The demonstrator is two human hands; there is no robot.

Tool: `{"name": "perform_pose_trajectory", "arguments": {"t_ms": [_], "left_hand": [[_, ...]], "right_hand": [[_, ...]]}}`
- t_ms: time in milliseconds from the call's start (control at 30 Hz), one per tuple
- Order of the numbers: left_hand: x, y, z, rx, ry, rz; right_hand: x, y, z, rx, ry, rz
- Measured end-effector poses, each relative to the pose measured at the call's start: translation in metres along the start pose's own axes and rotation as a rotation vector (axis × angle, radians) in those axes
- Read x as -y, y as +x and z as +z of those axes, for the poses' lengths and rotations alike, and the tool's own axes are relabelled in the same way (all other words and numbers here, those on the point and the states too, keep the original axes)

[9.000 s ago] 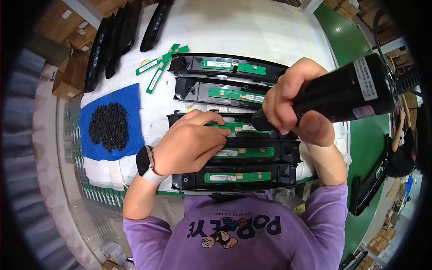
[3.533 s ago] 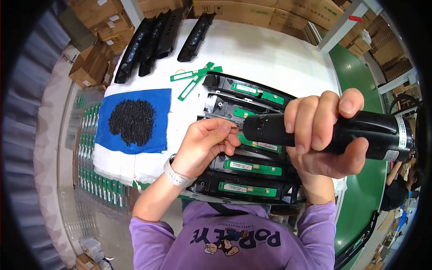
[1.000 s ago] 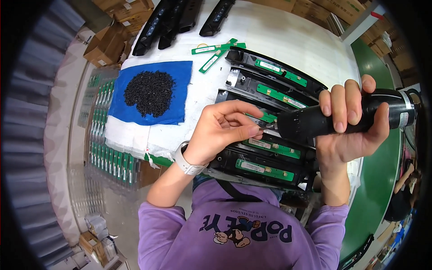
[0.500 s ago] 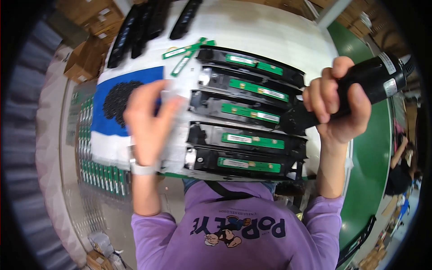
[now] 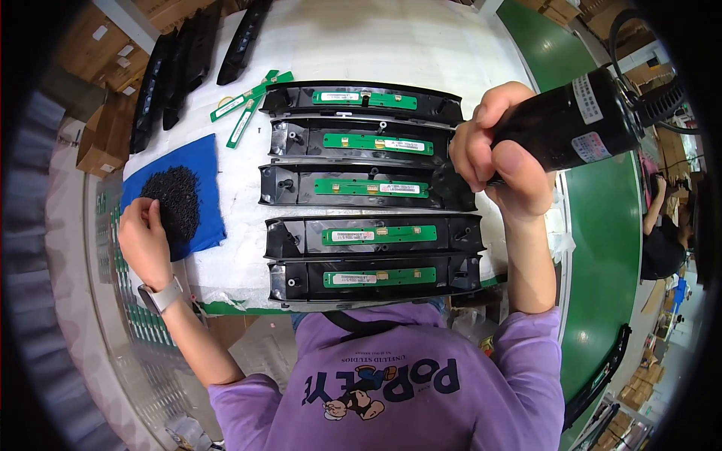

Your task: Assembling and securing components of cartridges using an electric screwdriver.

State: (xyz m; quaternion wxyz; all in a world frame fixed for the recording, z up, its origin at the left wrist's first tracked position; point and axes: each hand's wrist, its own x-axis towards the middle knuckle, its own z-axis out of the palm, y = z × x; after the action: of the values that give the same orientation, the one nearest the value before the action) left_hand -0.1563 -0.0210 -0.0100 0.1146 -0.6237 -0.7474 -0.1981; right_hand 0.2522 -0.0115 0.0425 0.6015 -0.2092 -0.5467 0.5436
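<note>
L arm: While the forearm slants out to the left, the left hand sits at the near-L rim of a loose heap of tiny black screws.
L fingers: thumb + index tips drawn tog.; can't tell if a screw is pinched.
R arm: forearm points to the far side; right hand wrapped firmly round a thick black cylindrical electric screwdriver, rear end to far-R, nose low to near-L.
Driver nose: over R end of the middle housing; contact unclear.
Screws: on a square-ish blue cloth, L part of table; right by L hand, well apart from R hand.
Housings: five long black plastic housings, stacked near-to-far btwn the hands, each w/ a narrow green circuit board.
Far-L: loose green circuit boards, crossed; beyond, more black plastic housings.
L wrist: smartwatch w/ pale strap.
</note>
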Motion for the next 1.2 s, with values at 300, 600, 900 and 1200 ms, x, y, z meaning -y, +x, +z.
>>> {"name": "perform_pose_trajectory", "arguments": {"t_ms": [300,600,900,1200], "left_hand": [[0.0,0.004,0.011,-0.171,-0.095,0.079],[-0.036,0.006,0.01,0.415,-1.639,-0.377],[-0.138,-0.002,0.005,1.082,-1.866,-0.384],[-0.18,-0.008,-0.01,1.243,-1.542,-0.037]], "right_hand": [[-0.005,0.003,0.002,-0.03,-0.055,0.074],[-0.007,0.005,0.003,-0.032,-0.209,0.099],[0.012,0.003,0.01,0.094,-0.039,-0.051],[0.045,0.01,0.02,0.211,-0.079,-0.223]]}}
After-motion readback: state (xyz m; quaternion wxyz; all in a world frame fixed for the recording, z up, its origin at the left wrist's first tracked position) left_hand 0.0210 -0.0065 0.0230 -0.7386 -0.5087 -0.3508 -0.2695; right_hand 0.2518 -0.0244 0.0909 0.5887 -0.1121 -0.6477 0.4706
